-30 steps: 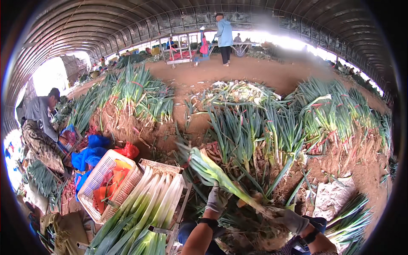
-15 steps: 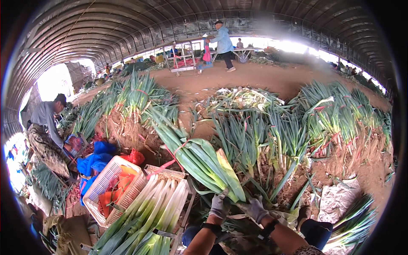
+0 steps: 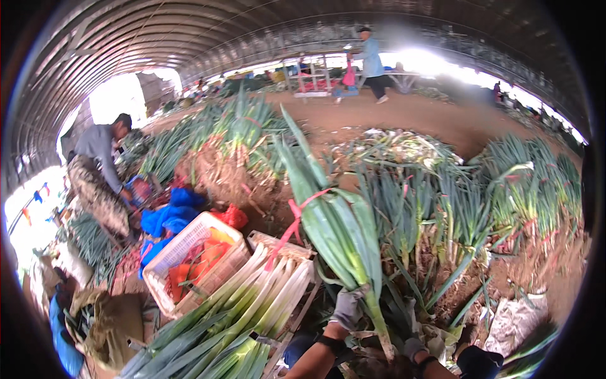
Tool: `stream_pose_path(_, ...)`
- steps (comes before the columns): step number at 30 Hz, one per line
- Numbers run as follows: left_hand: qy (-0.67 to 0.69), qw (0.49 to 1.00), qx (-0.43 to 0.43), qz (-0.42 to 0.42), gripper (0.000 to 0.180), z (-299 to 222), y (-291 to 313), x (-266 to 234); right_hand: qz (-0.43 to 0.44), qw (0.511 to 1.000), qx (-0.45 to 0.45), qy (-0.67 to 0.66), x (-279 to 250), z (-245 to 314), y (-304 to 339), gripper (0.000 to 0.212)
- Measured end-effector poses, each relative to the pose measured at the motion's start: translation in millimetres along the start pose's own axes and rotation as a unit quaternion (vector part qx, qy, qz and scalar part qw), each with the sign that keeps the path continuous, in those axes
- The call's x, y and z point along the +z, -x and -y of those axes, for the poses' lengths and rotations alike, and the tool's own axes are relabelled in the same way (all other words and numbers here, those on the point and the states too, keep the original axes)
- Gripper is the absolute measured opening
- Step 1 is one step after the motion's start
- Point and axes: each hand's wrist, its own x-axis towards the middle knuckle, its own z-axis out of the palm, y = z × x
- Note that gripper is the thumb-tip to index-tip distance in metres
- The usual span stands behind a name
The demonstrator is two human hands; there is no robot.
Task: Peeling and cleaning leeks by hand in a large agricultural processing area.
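Note:
My left hand (image 3: 349, 309), in a grey glove, is closed round the stalk of a large leek (image 3: 341, 227), whose broad green leaves point up and away from me. A pinkish-red tie (image 3: 295, 218) loops round the leaves, its loose tail hanging toward the crate. Low beside the leek's pale root end is my gloved right hand (image 3: 415, 349); its fingers are mostly hidden, so I cannot tell whether they grip the stalk. To the left, trimmed leeks (image 3: 265, 297) with white stalks lie side by side on a crate-like rack (image 3: 306, 252).
A cream plastic crate (image 3: 154, 278) holding orange-red netting stands left, beside blue netting (image 3: 170, 218). Upright leek bundles (image 3: 435, 208) line the ground ahead. A co-worker (image 3: 101, 158) bends at far left; another person (image 3: 372, 60) stands by a cart (image 3: 312, 79) at the back.
The leek has swung more upright, its root end now lower and nearer me. My right hand has dropped down and right, away from my left hand. The whole view has shifted.

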Motion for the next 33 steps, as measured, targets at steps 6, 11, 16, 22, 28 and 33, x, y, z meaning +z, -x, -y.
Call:
stream_pose_path(6, -0.010, 0.996, -0.055, 0.075, 0.032, 2.3, 8.5, 4.2, 0.107, 0.869, -0.150, -0.459, -79.4, 68.5, -16.9, 0.033)
stream_pose_path(11, -0.086, 0.991, -0.045, 0.090, 0.062, -12.4, 8.9, 8.8, -0.030, 0.905, -0.219, -0.363, -100.9, 105.5, -10.7, 0.036)
stream_pose_path(16, -0.111, 0.991, -0.033, 0.060, 0.056, 2.9, 5.0, -6.1, -0.146, 0.963, -0.105, -0.199, -103.3, 128.0, 3.2, 0.060)
stream_pose_path(22, -0.013, 0.997, -0.055, -0.052, 0.021, 11.1, -9.0, -8.8, -0.144, 0.897, -0.161, -0.385, -86.7, 125.9, -23.0, 0.062)
stream_pose_path(28, -0.340, 0.905, 0.207, 0.151, 0.016, 22.2, -35.7, -64.0, 0.003, 0.885, -0.134, -0.446, -102.2, 141.2, -58.8, 0.044)
stream_pose_path(33, 0.055, 0.998, -0.001, 0.044, 0.025, 6.2, -26.9, -33.3, 0.041, 0.704, -0.018, -0.709, -90.0, 157.3, -60.7, 0.043)
